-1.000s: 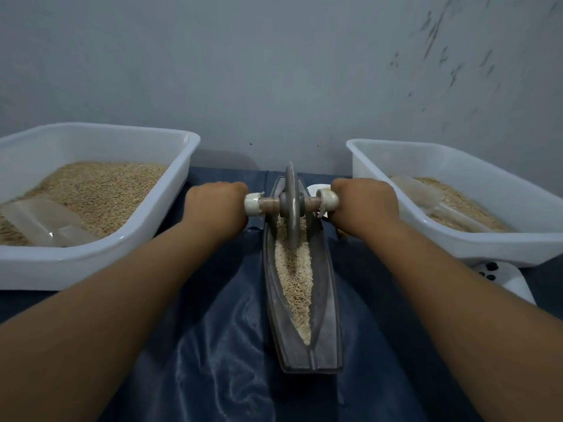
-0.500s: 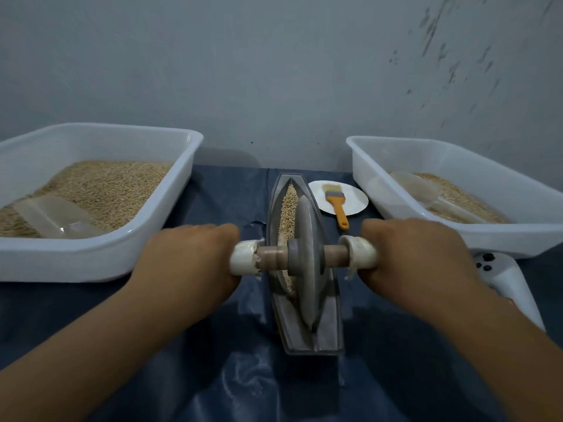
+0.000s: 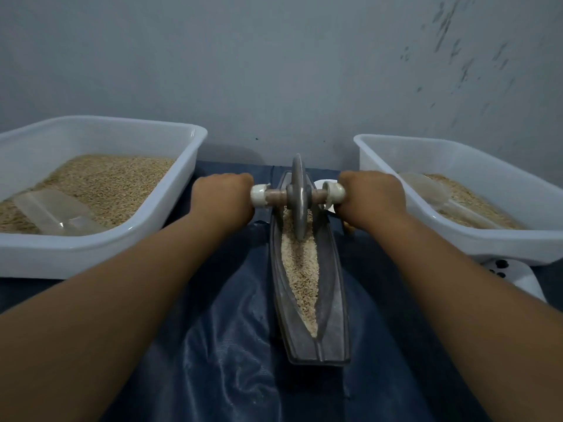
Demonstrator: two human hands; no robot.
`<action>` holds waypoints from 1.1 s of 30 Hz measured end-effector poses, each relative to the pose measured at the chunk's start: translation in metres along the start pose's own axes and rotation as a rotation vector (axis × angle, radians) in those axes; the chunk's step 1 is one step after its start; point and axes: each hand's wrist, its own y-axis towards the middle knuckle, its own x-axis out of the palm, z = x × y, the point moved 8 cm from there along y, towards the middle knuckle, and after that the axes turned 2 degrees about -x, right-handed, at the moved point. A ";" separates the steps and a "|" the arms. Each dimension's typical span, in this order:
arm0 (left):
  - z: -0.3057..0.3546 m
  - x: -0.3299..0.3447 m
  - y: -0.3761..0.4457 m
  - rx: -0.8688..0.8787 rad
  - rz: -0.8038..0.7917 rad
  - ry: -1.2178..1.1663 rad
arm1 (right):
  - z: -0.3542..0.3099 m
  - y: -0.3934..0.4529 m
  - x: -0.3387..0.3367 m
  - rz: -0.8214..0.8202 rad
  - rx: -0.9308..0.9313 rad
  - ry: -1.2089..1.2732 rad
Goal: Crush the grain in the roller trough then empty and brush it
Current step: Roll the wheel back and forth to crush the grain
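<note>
- Left hand (image 3: 224, 196) and right hand (image 3: 370, 194) each clench one end of the axle (image 3: 275, 194); both grips closed round it.
- Roller (image 3: 298, 196) upright at far end of trough (image 3: 332, 300), disc edge in grain (image 3: 300, 266).
- Trough lies lengthwise on blue sheet (image 3: 225, 345), between left tub (image 3: 100, 239) and right tub (image 3: 457, 239).
- Clear scoop (image 3: 51, 211) on grain in left tub.
</note>
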 end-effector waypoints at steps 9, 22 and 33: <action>0.004 -0.016 -0.050 0.039 -0.045 0.006 | -0.011 -0.051 -0.022 -0.056 -0.026 -0.002; 0.010 -0.050 -0.088 0.100 -0.057 0.050 | -0.004 -0.106 -0.044 -0.171 0.017 0.033; 0.003 -0.004 0.001 0.018 -0.025 0.047 | 0.000 -0.006 0.000 -0.042 0.034 0.015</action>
